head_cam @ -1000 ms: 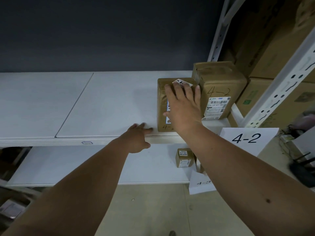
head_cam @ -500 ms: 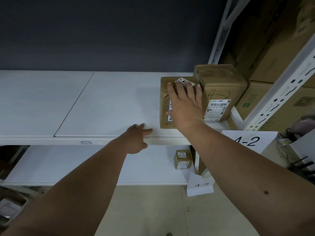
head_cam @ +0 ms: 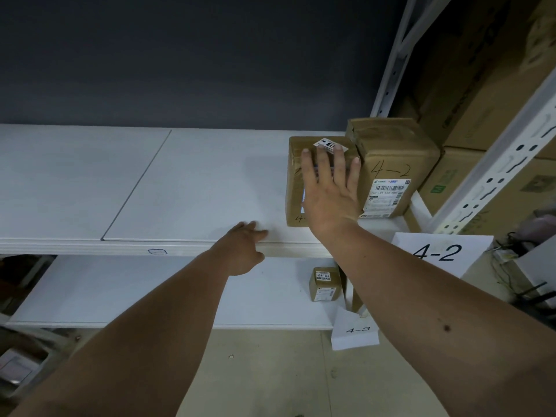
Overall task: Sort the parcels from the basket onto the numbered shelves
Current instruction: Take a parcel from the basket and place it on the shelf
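My right hand (head_cam: pixel 331 194) lies flat against the front face of a brown parcel (head_cam: pixel 296 188), its fingers (head_cam: pixel 323 164) straight and slightly spread, the tips reaching up to the white sticker (head_cam: pixel 329 144) on the parcel's top edge. Nothing is curled round the box; the palm and fingers only press on it. My right forearm runs down and to the right from the wrist, out of the lower right corner of the view.

The parcel stands upright on the upper shelf (head_cam: pixel 180 188), near its front edge, touching a second, slightly taller parcel (head_cam: pixel 391 164) on its right. That one has "4-2" written by hand on its front above a printed shipping label (head_cam: pixel 386 197). Some handwriting shows at the lower left of the parcel under my palm, but my hand covers most of it.

My left hand (head_cam: pixel 243 251) rests on the front lip of the same shelf, well to the left of the parcel. Its fingers point to the right and look loosely bent, holding nothing; the tips are a little blurred. The left forearm stretches down to the lower left corner.

A white paper sign reading "4-2" (head_cam: pixel 439 254) hangs below the shelf edge on the right. On the lower shelf (head_cam: pixel 120 290) stands a small brown box (head_cam: pixel 325 284), and a sign reading "4-3" (head_cam: pixel 355 332) hangs at that shelf's front. Large cartons (head_cam: pixel 481 85) fill the neighbouring rack beyond a white perforated upright (head_cam: pixel 505 164).
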